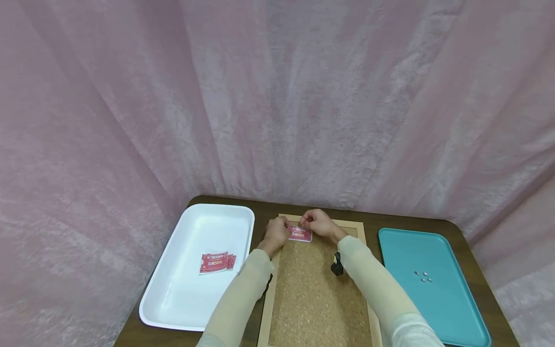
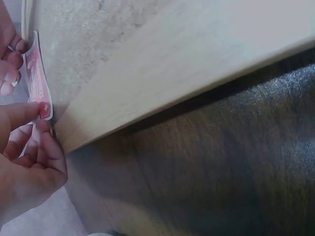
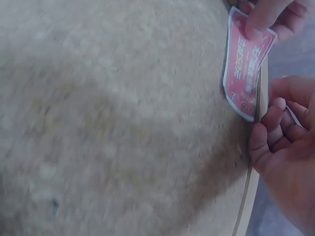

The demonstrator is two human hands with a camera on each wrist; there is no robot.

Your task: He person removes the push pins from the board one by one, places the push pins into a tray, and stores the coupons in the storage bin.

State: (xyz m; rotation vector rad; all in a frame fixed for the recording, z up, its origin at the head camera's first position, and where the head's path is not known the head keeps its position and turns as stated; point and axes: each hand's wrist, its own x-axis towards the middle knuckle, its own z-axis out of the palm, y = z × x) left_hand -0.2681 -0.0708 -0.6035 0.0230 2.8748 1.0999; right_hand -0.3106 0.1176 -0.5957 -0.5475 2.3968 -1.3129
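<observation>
A pink and white printed coupon (image 1: 300,233) lies near the top of a wood-framed cork board (image 1: 321,289). My left hand (image 1: 276,232) pinches the coupon's left end between thumb and fingers, as the left wrist view shows. At the coupon's upper right is my right hand (image 1: 320,222), its fingers curled together. A small silvery glint, looking like a thumbtack (image 2: 16,81), shows at its fingertips in the left wrist view; the fingers hide most of it. Seen from the right wrist, the coupon (image 3: 246,64) bends slightly at its lower end, close to the right fingers (image 3: 261,140).
Left of the board, a white tray (image 1: 173,308) holds several similar coupons (image 1: 214,262). A teal tray (image 1: 451,308) on the right bears several small silver tacks (image 1: 424,277). All stand on a dark wooden table (image 1: 264,207) before a pink curtain (image 1: 277,96).
</observation>
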